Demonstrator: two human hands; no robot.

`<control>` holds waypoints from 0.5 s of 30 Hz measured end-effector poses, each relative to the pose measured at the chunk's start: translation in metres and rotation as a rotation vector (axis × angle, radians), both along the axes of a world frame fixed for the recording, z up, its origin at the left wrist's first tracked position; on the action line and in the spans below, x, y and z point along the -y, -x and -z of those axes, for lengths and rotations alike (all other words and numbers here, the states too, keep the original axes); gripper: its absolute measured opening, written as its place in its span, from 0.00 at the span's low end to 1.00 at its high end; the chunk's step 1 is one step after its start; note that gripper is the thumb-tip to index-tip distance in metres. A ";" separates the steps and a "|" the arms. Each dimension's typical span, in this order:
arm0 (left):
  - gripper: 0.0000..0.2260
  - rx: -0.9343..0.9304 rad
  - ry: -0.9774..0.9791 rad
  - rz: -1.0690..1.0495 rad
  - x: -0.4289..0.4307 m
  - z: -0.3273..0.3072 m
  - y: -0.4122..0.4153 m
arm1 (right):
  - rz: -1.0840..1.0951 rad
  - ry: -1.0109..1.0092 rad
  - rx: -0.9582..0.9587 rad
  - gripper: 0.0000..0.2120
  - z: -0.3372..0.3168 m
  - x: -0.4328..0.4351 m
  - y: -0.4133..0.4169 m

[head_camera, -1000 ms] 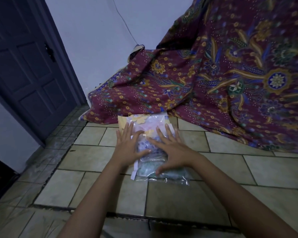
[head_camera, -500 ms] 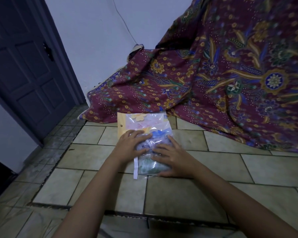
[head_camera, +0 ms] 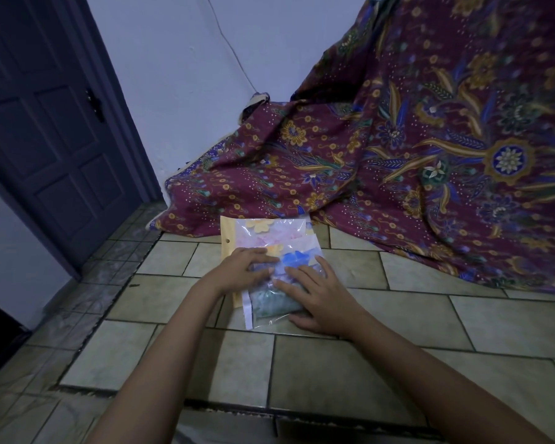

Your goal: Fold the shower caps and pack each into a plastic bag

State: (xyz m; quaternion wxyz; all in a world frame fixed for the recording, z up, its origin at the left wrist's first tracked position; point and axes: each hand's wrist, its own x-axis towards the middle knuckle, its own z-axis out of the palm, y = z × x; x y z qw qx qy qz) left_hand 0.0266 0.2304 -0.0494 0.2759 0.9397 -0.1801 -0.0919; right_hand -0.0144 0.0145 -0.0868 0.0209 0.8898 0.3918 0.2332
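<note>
Both hands bear down on the topmost plastic bag, which lies on a small stack of packed bags on the tiled floor, just in front of a draped patterned cloth. Inside it we see a greenish shower cap, bunched toward the near end. The left hand lies across the far left part of the bag with fingers laid over it, and the right hand covers the right side with fingers spread. Neither clasps anything; both press flat. Beneath, a bag holding a blue cap and one with a yellow card and a pink cap project toward the cloth. We judge the main risk to be trapped air: if the mouth is closed before the pressing is finished, the bag may spring back and let the fold loosen. Uneven pressure could also slide the slick bag off the stack, or crease the white strip along its left edge. Compared with one second earlier, the hands have turned inward from a fingers-forward pose, the top bag reaches less far toward us, and more of the blue cap is exposed.
</note>
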 end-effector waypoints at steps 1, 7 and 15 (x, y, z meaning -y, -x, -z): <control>0.29 0.025 0.002 -0.002 0.000 0.001 -0.001 | 0.016 0.009 -0.020 0.31 0.001 0.001 0.000; 0.27 0.092 -0.026 -0.022 0.002 0.000 0.008 | 0.015 -0.010 -0.008 0.36 0.008 0.004 0.003; 0.28 0.264 0.065 -0.024 0.006 0.001 0.019 | 0.025 -0.091 -0.086 0.37 0.003 0.008 0.009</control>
